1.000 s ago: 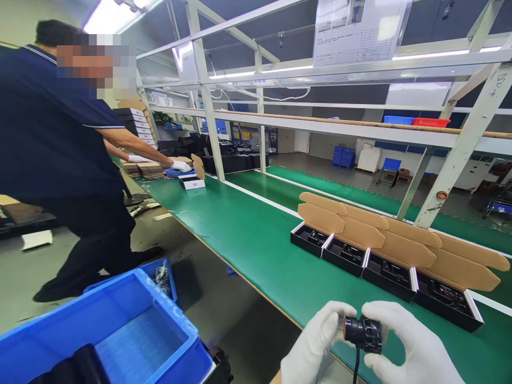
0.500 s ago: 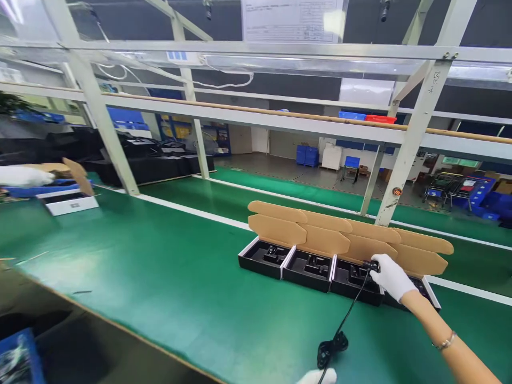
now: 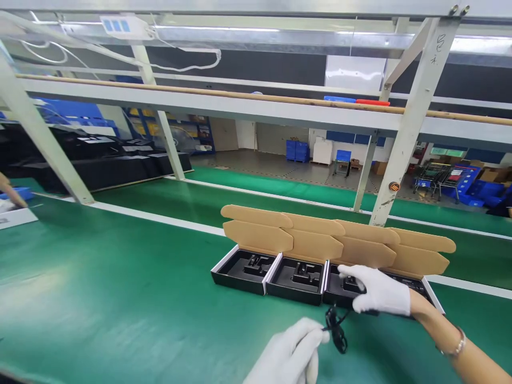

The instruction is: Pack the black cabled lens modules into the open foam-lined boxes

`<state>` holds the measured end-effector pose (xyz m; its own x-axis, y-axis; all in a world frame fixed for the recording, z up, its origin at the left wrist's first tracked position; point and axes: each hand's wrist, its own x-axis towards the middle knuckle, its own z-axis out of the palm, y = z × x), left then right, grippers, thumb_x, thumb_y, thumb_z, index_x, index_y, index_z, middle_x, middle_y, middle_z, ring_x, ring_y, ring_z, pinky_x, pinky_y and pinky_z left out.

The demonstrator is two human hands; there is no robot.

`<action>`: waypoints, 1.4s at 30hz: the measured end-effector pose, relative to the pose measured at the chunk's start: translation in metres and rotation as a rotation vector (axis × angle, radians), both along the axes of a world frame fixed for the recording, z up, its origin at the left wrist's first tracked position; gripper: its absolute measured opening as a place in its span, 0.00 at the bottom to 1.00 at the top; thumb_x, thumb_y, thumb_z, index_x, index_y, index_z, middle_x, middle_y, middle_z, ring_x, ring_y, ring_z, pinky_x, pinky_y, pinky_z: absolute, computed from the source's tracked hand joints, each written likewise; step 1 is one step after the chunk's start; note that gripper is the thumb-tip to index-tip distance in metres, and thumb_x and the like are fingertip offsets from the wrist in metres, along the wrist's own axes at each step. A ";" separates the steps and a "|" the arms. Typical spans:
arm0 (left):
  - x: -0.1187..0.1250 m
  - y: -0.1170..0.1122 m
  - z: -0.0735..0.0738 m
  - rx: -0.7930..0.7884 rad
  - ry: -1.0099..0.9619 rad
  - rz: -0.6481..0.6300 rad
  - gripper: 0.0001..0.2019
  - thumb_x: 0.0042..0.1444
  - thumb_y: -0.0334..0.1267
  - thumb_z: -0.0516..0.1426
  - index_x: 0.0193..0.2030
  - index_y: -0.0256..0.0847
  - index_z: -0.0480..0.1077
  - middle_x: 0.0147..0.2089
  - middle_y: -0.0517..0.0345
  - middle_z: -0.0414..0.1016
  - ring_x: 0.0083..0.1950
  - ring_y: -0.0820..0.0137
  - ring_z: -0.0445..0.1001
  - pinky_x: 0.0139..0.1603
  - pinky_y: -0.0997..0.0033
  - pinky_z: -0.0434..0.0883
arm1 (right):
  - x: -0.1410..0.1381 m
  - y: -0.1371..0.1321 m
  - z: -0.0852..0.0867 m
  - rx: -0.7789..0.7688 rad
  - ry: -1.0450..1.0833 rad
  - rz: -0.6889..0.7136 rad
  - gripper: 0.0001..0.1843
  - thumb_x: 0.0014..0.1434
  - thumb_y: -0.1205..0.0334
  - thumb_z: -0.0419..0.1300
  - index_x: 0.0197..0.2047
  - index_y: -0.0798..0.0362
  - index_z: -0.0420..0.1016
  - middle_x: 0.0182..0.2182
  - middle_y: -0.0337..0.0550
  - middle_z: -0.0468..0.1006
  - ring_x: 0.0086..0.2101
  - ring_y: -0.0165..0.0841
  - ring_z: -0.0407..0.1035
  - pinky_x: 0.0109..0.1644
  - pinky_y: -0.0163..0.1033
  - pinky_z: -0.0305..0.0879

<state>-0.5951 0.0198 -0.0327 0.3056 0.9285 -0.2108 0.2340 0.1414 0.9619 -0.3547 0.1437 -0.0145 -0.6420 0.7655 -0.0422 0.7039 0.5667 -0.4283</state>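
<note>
My white-gloved left hand (image 3: 290, 354) is closed in a pinch on one end of a bundled black cable (image 3: 337, 333), which hangs near the table's front. My right hand (image 3: 378, 290), also gloved, is spread with thumb and fingers apart over the third open box (image 3: 334, 300); no object shows in its grasp. The first box (image 3: 240, 282) and second box (image 3: 294, 292) hold black inserts with small black parts in them. A fourth box (image 3: 434, 296) is partly hidden behind my right hand and wrist. Brown cardboard lids (image 3: 312, 242) stand raised behind the row.
The boxes stand on a green table (image 3: 120, 298). A white upright post (image 3: 404, 144) rises just behind them, below a shelf beam (image 3: 240, 109). At the far left another person's forearm (image 3: 10, 191) reaches over a white box (image 3: 18, 217).
My right hand has let go of the cable's plug end and opened above the third box. My left hand has risen into view, with the cable bundle at its fingertips. The view has shifted.
</note>
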 end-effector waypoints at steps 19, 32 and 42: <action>0.085 0.169 0.004 0.386 0.408 -0.597 0.22 0.54 0.61 0.54 0.39 0.42 0.71 0.23 0.65 0.68 0.21 0.72 0.65 0.24 0.73 0.63 | 0.044 0.017 -0.021 0.282 -0.017 -0.292 0.13 0.61 0.59 0.53 0.45 0.48 0.75 0.41 0.44 0.79 0.42 0.38 0.72 0.48 0.42 0.67; 0.094 0.158 -0.084 0.911 0.948 -0.430 0.23 0.62 0.56 0.48 0.48 0.42 0.73 0.43 0.47 0.76 0.45 0.53 0.73 0.46 0.52 0.68 | 0.042 0.039 -0.047 0.240 -0.541 -0.118 0.18 0.62 0.50 0.55 0.42 0.49 0.82 0.38 0.50 0.81 0.41 0.44 0.73 0.45 0.43 0.65; 0.100 0.156 -0.080 1.091 0.999 -0.379 0.19 0.61 0.54 0.52 0.43 0.42 0.75 0.40 0.51 0.76 0.44 0.56 0.73 0.48 0.52 0.67 | 0.173 -0.028 -0.097 0.298 -0.607 -0.681 0.13 0.65 0.59 0.51 0.43 0.52 0.75 0.39 0.49 0.79 0.37 0.43 0.75 0.35 0.43 0.67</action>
